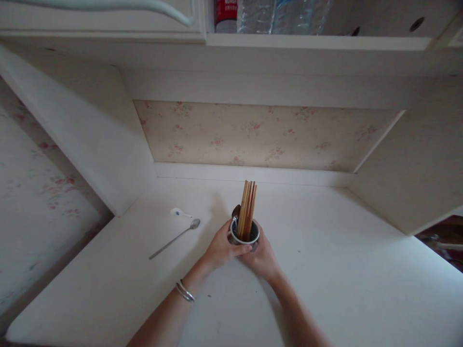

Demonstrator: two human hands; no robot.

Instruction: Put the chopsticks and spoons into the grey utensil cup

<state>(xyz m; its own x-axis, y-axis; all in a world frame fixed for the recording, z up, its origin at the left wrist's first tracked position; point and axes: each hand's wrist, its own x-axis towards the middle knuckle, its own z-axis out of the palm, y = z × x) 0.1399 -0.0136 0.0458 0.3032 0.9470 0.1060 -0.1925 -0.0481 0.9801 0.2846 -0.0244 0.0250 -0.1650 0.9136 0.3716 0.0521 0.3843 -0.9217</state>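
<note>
Both my hands are wrapped round a dark cup with a pale metal rim [245, 242]. My left hand [221, 246] grips its left side, the thumb lying across the front below the rim. From the right and underneath, my right hand [263, 255] closes on the same cup; some of its fingers are hidden. Several wooden chopsticks [248, 207] stand in the cup, leaning slightly right. Beside them, at the left of the rim, the dark head of a spoon [236, 211] sticks up. Whether the cup rests on the table or is lifted, I cannot tell.
Left of my hands lie a long-handled metal spoon [173, 242] and a small white spoon [178, 212] on the white tabletop [343, 270]. White panels [83, 125] flank the table. An overhead shelf [307, 42] holds plastic-wrapped bottles [275, 17].
</note>
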